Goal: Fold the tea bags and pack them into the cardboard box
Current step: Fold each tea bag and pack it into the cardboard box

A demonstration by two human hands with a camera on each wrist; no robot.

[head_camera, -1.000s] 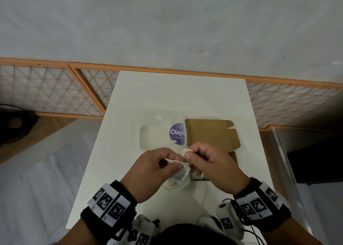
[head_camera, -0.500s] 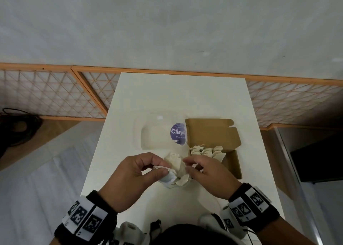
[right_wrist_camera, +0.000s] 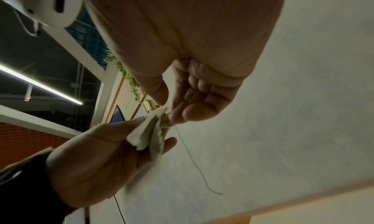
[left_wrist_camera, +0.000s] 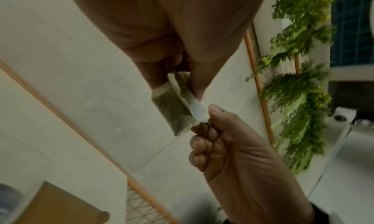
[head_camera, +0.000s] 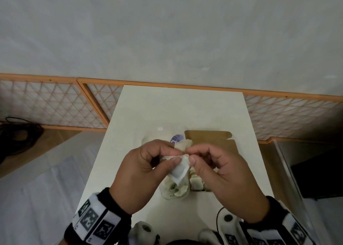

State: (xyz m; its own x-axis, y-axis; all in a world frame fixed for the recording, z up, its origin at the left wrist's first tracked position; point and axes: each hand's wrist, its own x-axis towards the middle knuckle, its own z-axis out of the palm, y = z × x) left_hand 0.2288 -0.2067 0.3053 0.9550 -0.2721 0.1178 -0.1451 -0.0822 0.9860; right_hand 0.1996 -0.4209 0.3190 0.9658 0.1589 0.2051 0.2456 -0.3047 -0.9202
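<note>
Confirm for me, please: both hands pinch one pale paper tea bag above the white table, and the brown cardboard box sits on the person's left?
Not quite: the brown cardboard box sits on the person's right, as the head view shows. Both the left hand and right hand do pinch the pale paper tea bag above the white table.

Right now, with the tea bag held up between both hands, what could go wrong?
The left hand and right hand only pinch the tea bag by its edges above the table; it might slip. Its loose string dangles and could snag while going into the cardboard box.
</note>
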